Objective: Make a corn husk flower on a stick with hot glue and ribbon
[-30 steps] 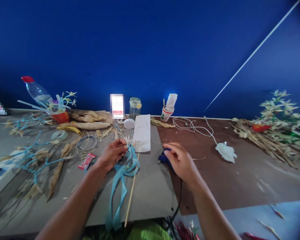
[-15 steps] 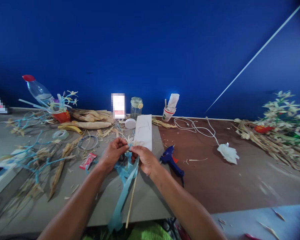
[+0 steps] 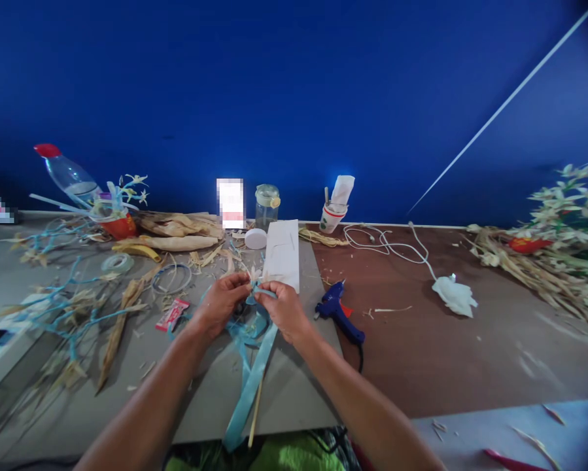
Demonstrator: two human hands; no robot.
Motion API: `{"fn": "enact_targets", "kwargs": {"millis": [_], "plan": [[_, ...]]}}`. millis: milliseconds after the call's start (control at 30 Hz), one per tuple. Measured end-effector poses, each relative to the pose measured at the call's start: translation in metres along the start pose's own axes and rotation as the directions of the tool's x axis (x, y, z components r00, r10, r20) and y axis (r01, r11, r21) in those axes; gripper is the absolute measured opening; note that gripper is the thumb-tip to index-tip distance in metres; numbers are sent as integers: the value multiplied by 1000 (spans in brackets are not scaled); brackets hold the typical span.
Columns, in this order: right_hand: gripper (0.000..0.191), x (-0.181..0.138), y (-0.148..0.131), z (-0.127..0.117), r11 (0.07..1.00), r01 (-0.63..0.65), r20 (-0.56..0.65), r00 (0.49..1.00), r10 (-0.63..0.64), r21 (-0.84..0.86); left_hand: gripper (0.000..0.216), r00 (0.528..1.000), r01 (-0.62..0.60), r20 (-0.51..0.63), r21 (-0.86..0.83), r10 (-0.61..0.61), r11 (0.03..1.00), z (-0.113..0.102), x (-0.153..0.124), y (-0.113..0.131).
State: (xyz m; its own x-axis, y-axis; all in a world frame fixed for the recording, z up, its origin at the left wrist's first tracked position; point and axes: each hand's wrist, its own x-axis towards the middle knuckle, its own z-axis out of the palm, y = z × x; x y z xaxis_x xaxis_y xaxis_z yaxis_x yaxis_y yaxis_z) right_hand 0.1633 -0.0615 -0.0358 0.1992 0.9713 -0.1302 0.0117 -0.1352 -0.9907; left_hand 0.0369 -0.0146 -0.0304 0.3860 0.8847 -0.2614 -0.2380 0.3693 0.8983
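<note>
My left hand is closed in a pinch at the base of a small pale dried-husk flower. My right hand pinches a light blue ribbon against the stem just below the petals. From there the ribbon hangs down to the table's front edge, with more loops of it lying under my hands. A thin pale stick lies beside the hanging ribbon. Fingers hide part of the flower's base. A white paper sheet lies just beyond my right hand.
A blue glue gun rests to the right. Blue-wrapped branches, tape, a red wrapper and dried husks lie left. Along the back stand a glass jar and a paper cup. A white cable coils nearby.
My right hand has brought the ribbon across the stem, and a band of it now shows between its fingers and the flower. The view has shifted slightly.
</note>
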Motion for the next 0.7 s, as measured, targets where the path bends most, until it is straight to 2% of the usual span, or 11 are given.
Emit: {"fn": "enact_targets", "kwargs": {"millis": [67, 167, 300, 467, 700], "plan": [[13, -2, -3, -1, 987, 93, -6, 996, -94, -128, 26, 1000, 24, -4, -31, -24, 999, 2, -1, 0], [15, -4, -8, -4, 958, 171, 3, 985, -175, -232, 25, 998, 60, 18, -100, -59, 993, 5, -2, 1], [17, -7, -11, -5, 936, 190, 13, 981, -195, -296, 21, 993, 103, 74, -181, -91, 978, 7, -3, 2], [18, -8, -8, -5, 906, 241, 21, 968, -250, -348, 12, 991, 110, 92, -195, -94, 975, 4, -1, -1], [17, -11, -3, 0, 812, 307, 33, 941, -336, -497, 10, 980, 180, 128, -232, -153, 956, 0, -1, -7]]}}
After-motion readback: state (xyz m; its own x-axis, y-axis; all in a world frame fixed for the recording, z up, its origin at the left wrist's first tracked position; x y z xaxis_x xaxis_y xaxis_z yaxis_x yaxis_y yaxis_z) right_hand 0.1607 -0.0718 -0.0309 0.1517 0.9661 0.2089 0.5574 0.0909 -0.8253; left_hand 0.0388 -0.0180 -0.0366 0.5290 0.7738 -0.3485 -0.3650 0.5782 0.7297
